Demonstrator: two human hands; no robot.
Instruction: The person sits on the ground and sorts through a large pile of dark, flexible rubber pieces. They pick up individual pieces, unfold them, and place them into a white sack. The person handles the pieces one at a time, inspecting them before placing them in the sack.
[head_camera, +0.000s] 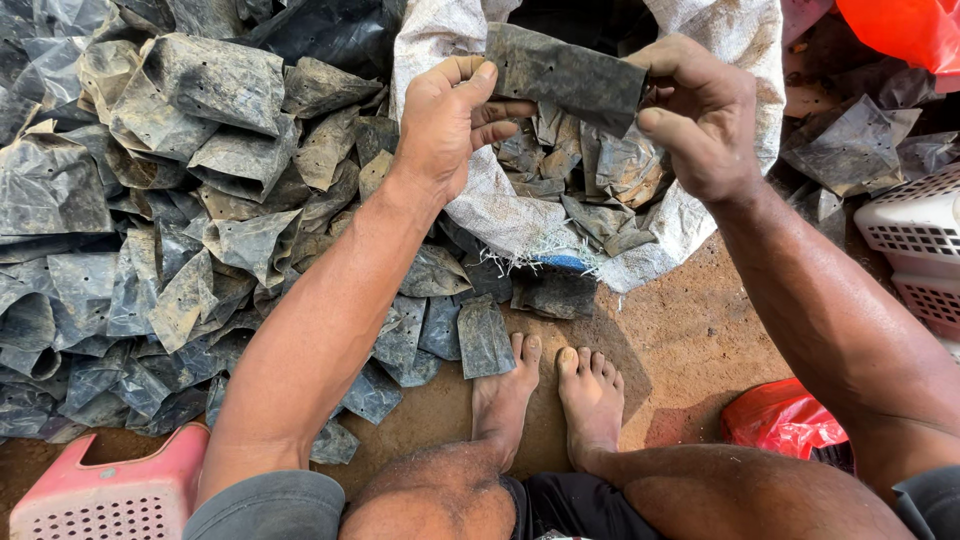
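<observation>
Open white woven sack (480, 205), top centre.

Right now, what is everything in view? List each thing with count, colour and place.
Dirty black plastic nursery bag: one, black, held between both hands.
Pile of flattened black plastic bags: many, grey-black, ground at left.
White woven sack: one, white, top centre, bags inside.
Pink plastic basket: one, bottom left.
White plastic basket: one, right edge.
Red plastic bag: one, lower right.
Left hand: gripping bag's left end.
Right hand: gripping its right end.
Bare feet: two, on dirt.
</observation>
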